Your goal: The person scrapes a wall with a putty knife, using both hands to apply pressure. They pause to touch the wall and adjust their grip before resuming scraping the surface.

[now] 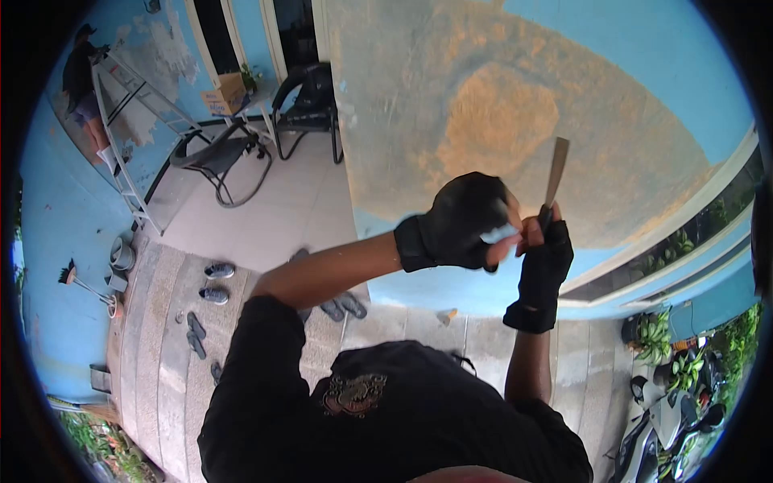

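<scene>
In a black fingerless glove, my left hand (469, 223) is closed on a small pale blue-white piece (500, 233), slightly blurred. Beside it on the right, my right hand (546, 256), gloved the same way, grips the dark handle of a scraper (556, 173). The scraper's flat metal blade points up, and its handle is mostly hidden by the fingers. Both hands are raised close together in front of the wall (499, 121), which has a worn grey and orange-brown patch amid blue paint.
A person (83, 97) stands on a ladder (121, 137) at the far left. Black chairs (221, 161) and a cardboard box (225, 95) stand near the doors. Shoes (216, 282) and sandals (350, 304) lie on the floor. Motorcycles (668, 419) and plants are at the right.
</scene>
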